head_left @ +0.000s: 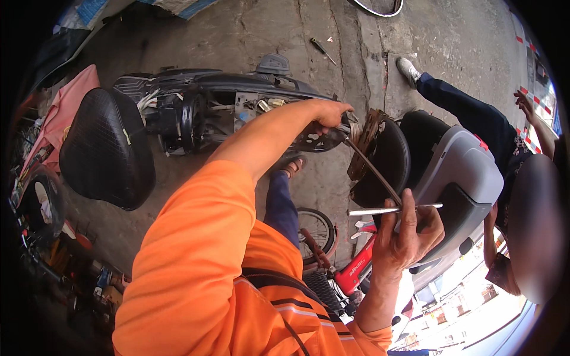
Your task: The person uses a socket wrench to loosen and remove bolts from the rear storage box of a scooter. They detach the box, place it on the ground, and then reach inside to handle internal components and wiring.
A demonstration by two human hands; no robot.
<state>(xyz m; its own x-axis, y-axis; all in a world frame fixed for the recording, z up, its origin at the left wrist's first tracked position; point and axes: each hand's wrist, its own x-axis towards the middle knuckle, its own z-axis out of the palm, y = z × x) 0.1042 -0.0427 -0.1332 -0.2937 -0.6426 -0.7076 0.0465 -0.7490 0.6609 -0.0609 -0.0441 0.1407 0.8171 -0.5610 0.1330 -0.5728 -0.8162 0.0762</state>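
Note:
In my right hand [409, 234] is a metal T-handle wrench [374, 172], fingers wrapped round its crossbar. The wrench's shaft slants away to the far left, its tip down at the end of a stripped black scooter body [225, 80]. My left hand [328, 114] is closed at that same end, next to the wrench tip; what its fingers grip is hidden. Wires and connectors lie exposed along the scooter body. A worn brown part [365, 142] stands just right of the tip.
A black seat [107, 148] lies at left by a pink cloth [77, 101]. A screwdriver [322, 51] rests on the floor. At right are a grey-and-black seat unit [463, 166] and another person's leg [469, 113]. A bicycle wheel [320, 228] and red frame [356, 267] are near me.

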